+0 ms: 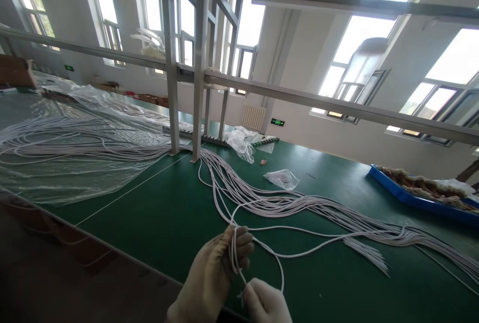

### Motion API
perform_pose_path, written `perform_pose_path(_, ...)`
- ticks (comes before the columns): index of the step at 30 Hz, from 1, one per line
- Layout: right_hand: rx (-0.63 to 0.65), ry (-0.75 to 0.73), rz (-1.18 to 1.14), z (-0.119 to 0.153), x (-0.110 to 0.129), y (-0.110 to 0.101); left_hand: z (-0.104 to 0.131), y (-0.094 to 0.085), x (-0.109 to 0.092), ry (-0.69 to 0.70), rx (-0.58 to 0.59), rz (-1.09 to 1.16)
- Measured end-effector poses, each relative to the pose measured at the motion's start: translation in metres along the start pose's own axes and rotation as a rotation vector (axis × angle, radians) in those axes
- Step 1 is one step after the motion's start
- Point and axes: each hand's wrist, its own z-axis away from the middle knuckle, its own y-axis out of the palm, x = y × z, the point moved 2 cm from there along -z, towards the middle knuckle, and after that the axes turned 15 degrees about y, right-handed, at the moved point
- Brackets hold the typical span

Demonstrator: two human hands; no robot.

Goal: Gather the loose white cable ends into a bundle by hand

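My left hand [219, 268], in a pale glove with worn fingertips, curls around a few loops of thin white cable [232, 250] above the table's near edge. Just below and to the right, my right hand [264, 300], also gloved, pinches one strand of that cable coming down from the loops. Beyond both hands a long bundle of similar white cables [277, 206] runs across the green tabletop [149, 218]. Single strands curve out from the bundle toward my hands. A cluster of cut cable ends [368, 255] fans out to the right.
Metal uprights [198, 74] of a rack stand on the table. More cables lie on plastic sheeting [93, 183] at left. A small plastic bag [282, 179] and crumpled plastic [241, 141] lie behind the bundle. A blue tray [407, 198] sits at right.
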Motion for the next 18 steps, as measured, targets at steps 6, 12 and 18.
perform_pose_path(6, -0.114, 0.02, 0.049, -0.042, 0.028, -0.069, 0.004, 0.0, -0.002, 0.018, 0.003, 0.003)
perform_pose_path(12, -0.197, -0.031, 0.056, -0.033, 0.077, -0.064, 0.004, -0.004, 0.002, -0.018, -0.004, -0.055)
perform_pose_path(18, -0.288, -0.256, 0.327, 0.009, 0.075, -0.014, 0.005, -0.007, 0.003, -0.044, -0.027, -0.07)
